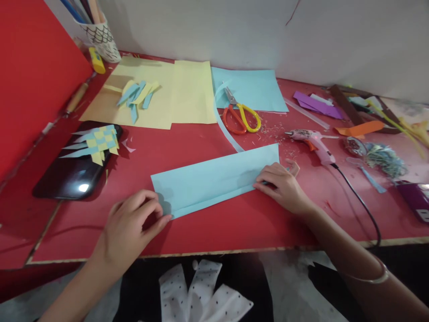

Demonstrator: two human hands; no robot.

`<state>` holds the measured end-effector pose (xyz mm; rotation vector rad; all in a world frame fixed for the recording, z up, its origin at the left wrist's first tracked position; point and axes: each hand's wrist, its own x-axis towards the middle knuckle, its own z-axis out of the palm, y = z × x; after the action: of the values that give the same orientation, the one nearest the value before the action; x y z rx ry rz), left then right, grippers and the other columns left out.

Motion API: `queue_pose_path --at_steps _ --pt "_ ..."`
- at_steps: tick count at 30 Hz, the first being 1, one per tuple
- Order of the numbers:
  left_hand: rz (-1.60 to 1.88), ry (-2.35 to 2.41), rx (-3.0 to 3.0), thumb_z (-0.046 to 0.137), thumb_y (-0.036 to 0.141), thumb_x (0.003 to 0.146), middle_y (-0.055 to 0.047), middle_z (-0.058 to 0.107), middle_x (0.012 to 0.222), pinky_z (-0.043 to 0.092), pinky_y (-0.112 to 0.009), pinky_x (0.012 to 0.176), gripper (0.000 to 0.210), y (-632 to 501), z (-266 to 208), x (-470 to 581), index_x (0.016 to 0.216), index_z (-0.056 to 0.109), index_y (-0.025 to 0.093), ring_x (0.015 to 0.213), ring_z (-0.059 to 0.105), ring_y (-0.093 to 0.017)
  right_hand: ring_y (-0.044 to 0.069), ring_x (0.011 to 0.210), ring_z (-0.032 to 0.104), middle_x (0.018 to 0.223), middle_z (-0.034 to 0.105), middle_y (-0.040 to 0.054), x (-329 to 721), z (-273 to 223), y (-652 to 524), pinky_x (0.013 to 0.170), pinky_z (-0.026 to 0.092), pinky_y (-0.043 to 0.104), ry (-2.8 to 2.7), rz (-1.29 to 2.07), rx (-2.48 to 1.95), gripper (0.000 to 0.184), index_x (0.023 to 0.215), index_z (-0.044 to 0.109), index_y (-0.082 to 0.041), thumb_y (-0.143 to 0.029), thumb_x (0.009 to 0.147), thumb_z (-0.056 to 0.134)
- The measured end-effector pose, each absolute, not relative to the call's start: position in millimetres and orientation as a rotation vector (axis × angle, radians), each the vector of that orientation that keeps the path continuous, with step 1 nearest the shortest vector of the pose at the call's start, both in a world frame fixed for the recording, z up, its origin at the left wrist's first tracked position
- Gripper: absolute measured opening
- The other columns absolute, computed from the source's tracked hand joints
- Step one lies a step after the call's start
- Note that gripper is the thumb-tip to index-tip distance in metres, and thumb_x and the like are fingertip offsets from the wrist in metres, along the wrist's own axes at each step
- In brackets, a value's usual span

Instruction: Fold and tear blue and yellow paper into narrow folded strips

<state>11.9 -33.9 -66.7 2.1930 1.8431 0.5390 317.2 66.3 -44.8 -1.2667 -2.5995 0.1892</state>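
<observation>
Head view: left hand [136,220] and right hand [281,182] pinch smooth, oblong blue paper [216,175] at its fold [214,200].

There are two hands [134,223] [283,183], one folded sheet [208,181], one glue gun [317,144].

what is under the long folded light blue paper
Red tabletop shows around the folded paper; a thin, curved pale blue paper strip reaches its far edge. Anything beneath is covered.

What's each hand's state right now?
Left hand: half-curled, touching the blue paper at its corner; grip unclear.
Right hand: half-curled at its folded edge; grip unclear.
</observation>
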Motion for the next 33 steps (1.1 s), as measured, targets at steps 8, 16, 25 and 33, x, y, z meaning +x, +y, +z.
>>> queue_pose_path --at_steps 8,16,25,33 --pt "0.572 1.863 2.193 0.041 0.038 0.078 0.000 0.053 0.072 0.039 -0.031 0.064 0.025 -34.4 -67.3 13.1 0.060 0.045 0.022 0.067 0.053 -0.015 0.017 0.070 0.050 0.066 0.056 0.0001 328.9 -46.8 69.3 0.084 0.018 0.045 -2.552 0.160 -1.319 0.031 0.065 0.051 -0.021 -0.037 0.087 0.036" --pt "0.594 1.841 2.211 0.041 0.038 0.078 0.000 0.053 0.068 0.040 -0.031 0.061 0.028 -31.3 -61.8 15.3 0.057 0.045 0.021 0.065 0.054 -0.015 0.018 0.068 0.048 0.073 0.056 0.0039 350.0 -51.0 80.7 0.069 0.033 0.035 -2.513 0.295 -1.262 0.026 0.067 0.052 -0.020 -0.038 0.084 0.043" --pt "0.582 1.830 2.253 0.041 0.037 0.078 0.000 0.053 0.068 0.039 -0.031 0.059 0.027 -31.3 -62.0 14.1 0.057 0.046 0.021 0.063 0.054 -0.016 0.017 0.062 0.046 0.064 0.052 0.0024 356.2 -49.7 85.0 0.063 0.035 0.033 -2.455 0.350 -1.265 0.029 0.062 0.049 -0.020 -0.040 0.083 0.043" --pt "0.544 1.843 2.261 0.040 0.035 0.078 0.000 0.054 0.068 0.041 -0.029 0.059 0.026 -30.3 -61.6 11.5 0.058 0.046 0.021 0.062 0.054 -0.014 0.018 0.063 0.046 0.064 0.051 0.0024 355.2 -50.1 81.8 0.064 0.034 0.033 -2.407 0.332 -1.329 0.028 0.063 0.045 -0.020 -0.039 0.084 0.041"
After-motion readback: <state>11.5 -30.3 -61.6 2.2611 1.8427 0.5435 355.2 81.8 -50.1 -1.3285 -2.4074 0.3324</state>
